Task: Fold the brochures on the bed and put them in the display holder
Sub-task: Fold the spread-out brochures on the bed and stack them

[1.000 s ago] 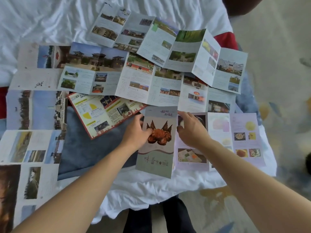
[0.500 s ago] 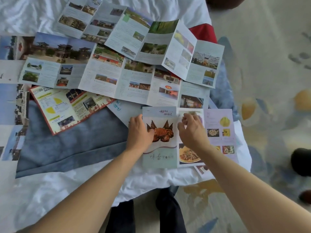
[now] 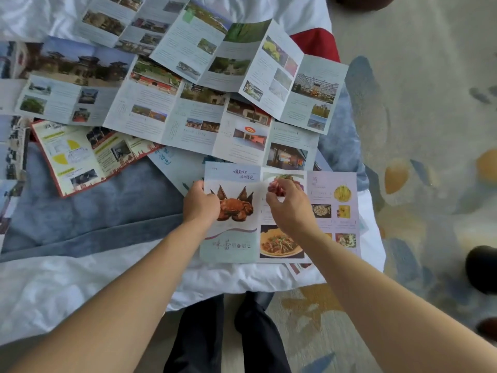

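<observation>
Here the left hand [image 3: 200,204] rests on the left edge of the crab brochure [image 3: 231,238], its fingers curled over the cover panel and gripping that edge. The right hand [image 3: 289,208] hovers just right of it over the middle food panel, thumb and fingers bent toward each other as in a pinch; whether they actually hold paper I cannot tell. The crab brochure lies partly unfolded on the white bed sheet [image 3: 67,286] near the bed's edge, three panels showing. Beyond both hands spread several opened brochures: a long temple brochure [image 3: 150,109], a garden brochure [image 3: 242,57] overlapping it farther out, and to the left of the left hand a red-bordered brochure [image 3: 80,154] on a blue blanket [image 3: 94,211]. No display holder shows in this view.
</observation>
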The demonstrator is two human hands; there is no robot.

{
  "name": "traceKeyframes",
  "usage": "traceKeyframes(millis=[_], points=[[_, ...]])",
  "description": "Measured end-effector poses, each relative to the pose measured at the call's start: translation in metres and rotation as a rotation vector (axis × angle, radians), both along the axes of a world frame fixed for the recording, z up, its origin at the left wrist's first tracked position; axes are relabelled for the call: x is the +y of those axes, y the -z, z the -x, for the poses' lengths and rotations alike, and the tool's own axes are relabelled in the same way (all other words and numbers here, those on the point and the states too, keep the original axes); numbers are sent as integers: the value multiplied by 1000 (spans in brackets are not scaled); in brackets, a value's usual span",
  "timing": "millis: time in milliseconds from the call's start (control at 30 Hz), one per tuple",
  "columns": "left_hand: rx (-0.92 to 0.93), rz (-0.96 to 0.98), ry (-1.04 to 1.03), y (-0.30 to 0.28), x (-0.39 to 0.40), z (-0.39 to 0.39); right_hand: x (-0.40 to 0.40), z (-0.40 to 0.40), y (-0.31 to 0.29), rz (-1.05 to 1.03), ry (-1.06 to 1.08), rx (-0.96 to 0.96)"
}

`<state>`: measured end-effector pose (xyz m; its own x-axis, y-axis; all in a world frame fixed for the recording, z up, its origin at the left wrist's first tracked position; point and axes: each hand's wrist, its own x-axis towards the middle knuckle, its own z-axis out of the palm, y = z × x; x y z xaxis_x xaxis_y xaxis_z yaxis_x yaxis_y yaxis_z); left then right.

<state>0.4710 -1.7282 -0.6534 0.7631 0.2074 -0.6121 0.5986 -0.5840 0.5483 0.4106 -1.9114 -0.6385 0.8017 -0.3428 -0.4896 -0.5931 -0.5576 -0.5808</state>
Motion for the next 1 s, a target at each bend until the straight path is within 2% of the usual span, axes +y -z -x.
traceKeyframes(millis=[300, 433, 567, 667, 800, 900, 1000], points=[[-79, 45, -56, -25, 12, -21, 1, -7, -12, 87, 63, -64], [-44, 102, 27, -22, 4, -24, -6, -6, -11, 185, 86, -3], [-73, 85, 127, -16, -25, -18, -19, 3, -17, 333, -37, -61], [-67, 112, 196, -14, -50, -13, -35, 6, -13, 376, -37, 47], [-15, 189, 204, -15, -79, -6, -61, 14, -9, 240, 151, 53], [23, 257, 129, -19, -92, -2, -71, 18, -11, -16, 388, 27], [8, 277, 83, -25, -96, -3, -70, 14, -15, -169, 403, 5]])
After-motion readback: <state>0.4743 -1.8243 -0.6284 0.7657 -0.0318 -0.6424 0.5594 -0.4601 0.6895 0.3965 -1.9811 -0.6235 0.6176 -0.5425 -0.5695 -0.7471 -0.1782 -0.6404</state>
